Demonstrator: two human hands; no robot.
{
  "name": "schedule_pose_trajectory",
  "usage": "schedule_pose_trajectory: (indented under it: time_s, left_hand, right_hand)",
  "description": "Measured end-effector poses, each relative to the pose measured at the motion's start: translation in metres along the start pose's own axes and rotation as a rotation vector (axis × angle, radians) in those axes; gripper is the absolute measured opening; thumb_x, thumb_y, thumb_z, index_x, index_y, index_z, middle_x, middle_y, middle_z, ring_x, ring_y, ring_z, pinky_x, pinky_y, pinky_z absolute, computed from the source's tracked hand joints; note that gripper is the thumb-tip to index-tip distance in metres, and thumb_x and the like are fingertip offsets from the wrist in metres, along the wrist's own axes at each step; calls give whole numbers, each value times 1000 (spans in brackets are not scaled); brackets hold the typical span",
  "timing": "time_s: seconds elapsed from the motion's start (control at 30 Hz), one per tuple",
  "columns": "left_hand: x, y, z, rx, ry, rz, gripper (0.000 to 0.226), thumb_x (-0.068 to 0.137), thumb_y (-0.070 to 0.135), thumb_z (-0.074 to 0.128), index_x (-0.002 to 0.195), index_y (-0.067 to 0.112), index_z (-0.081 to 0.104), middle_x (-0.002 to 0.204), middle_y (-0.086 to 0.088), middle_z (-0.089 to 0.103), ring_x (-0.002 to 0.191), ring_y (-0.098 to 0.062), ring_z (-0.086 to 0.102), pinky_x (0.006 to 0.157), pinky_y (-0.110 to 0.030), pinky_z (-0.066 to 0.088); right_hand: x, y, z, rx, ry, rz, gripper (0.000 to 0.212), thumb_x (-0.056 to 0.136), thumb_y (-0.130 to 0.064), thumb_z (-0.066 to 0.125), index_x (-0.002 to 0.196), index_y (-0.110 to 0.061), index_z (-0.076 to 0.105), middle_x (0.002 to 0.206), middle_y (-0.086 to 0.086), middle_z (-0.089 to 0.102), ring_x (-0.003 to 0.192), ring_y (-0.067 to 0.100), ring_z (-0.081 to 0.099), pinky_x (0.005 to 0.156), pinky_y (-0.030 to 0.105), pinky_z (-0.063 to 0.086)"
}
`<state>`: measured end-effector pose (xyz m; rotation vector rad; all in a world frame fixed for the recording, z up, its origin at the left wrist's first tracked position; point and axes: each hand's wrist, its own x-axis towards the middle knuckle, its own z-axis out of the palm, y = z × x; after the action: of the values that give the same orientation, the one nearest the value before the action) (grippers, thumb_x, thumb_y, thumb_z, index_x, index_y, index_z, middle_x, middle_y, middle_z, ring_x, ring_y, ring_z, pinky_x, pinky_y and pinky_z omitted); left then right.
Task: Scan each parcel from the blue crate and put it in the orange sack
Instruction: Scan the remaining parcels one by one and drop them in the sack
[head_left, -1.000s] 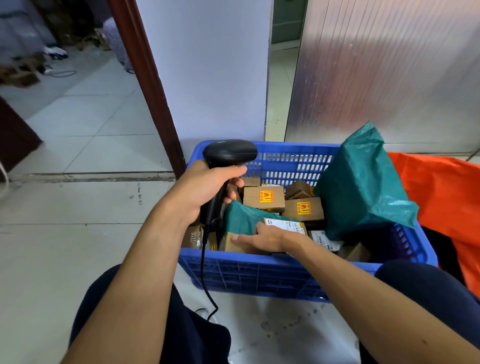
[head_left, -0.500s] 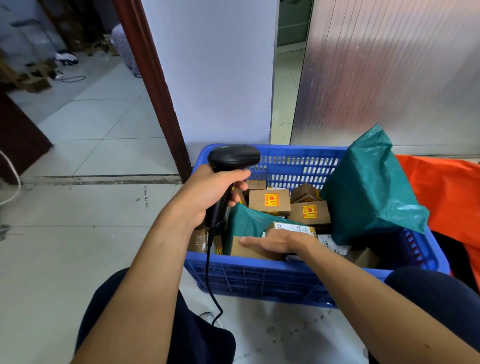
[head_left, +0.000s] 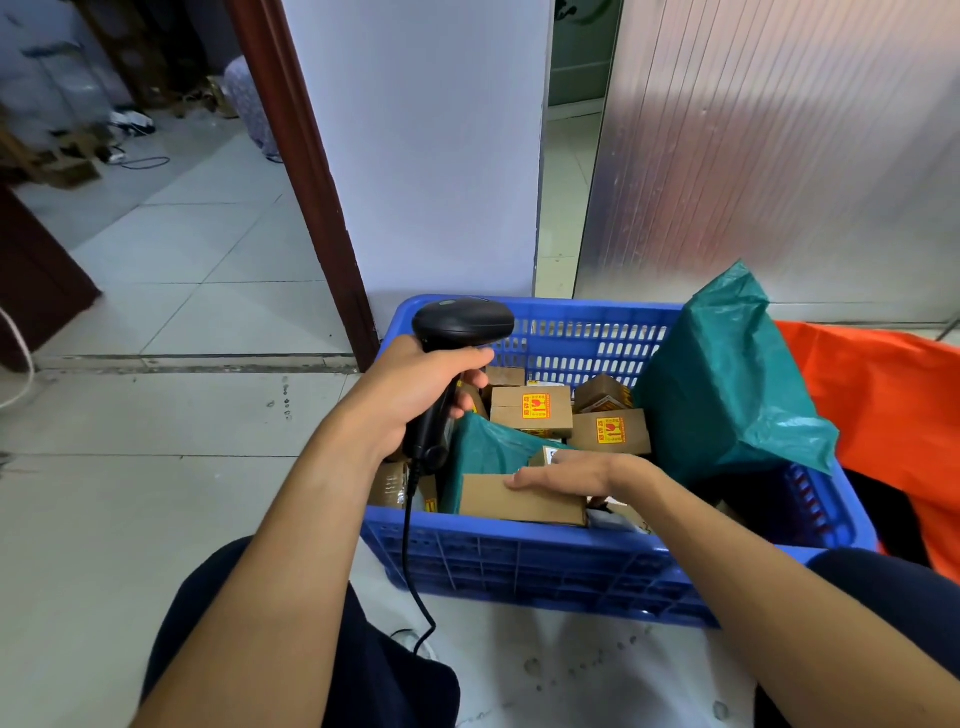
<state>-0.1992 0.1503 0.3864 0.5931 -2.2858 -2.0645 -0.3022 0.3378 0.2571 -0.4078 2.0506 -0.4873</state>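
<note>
Pale grey floor tiles (head_left: 156, 467) with dark grout lines spread left of the left grip (head_left: 410, 395). Just beyond it rises a plain white wall (head_left: 431, 156), edged on its left by a dark red-brown door frame (head_left: 306, 182). Farther left a dim room (head_left: 104, 93) holds clutter and cables (head_left: 140, 162). Beyond and right of the grip stands a ribbed silvery panel (head_left: 779, 156), catching soft pinkish light.

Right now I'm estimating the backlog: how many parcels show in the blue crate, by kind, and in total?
Green plastic mailer bags: 2
Cardboard boxes: 6 plainly showing, and more are partly hidden
Total: at least 8 parcels
</note>
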Motion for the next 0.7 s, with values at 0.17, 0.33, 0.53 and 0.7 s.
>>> schedule_pose_trajectory:
  time_s: [0.17, 0.33, 0.53, 0.7]
  left_hand:
    - [-1, 0, 0, 2, 2, -3, 15, 96, 21, 74, 104, 9, 75, 81, -5, 73, 63, -16, 61, 61, -29, 53]
    - [-3, -1, 2, -9, 21, -2, 13, 96, 19, 73, 102, 7, 75, 81, -7, 72, 60, -16, 60, 59, -29, 52]
    - [-6, 0, 8, -51, 118, 10, 12, 96, 14, 73, 103, 4, 74, 85, -9, 71, 51, -14, 57, 49, -24, 49]
    - [-8, 0, 16, -107, 211, 30, 9, 95, 16, 73, 100, 8, 73, 89, -7, 72, 50, -12, 57, 48, -22, 49]
  right_hand:
    - [-27, 5, -9, 15, 26, -67, 47, 86, -55, 69, 117, -23, 52, 115, -2, 60, 102, 15, 58, 82, 30, 45]
    - [-54, 9, -15, 141, 124, -152, 47, 87, -46, 72, 122, -20, 56, 118, 3, 62, 99, 18, 61, 84, 34, 52]
    - [-97, 18, -33, 595, 365, -254, 63, 82, -61, 68, 122, -14, 63, 118, 18, 68, 97, 30, 73, 79, 43, 64]
    - [-131, 26, -41, 833, 451, -332, 42, 98, -57, 52, 113, -23, 73, 102, 8, 78, 90, 20, 74, 73, 39, 62]
